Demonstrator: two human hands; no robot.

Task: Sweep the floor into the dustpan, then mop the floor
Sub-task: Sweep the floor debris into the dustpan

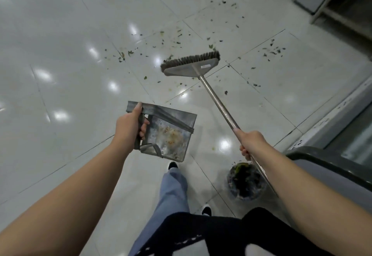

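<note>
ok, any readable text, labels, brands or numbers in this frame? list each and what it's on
Small white sticker on the grey broom head: there is print on it, but it is too small and blurred to read.
Dustpan: no text or label visible.
Broom handle, floor tiles, small bin: no text visible.
Nothing legible in this frame.
</note>
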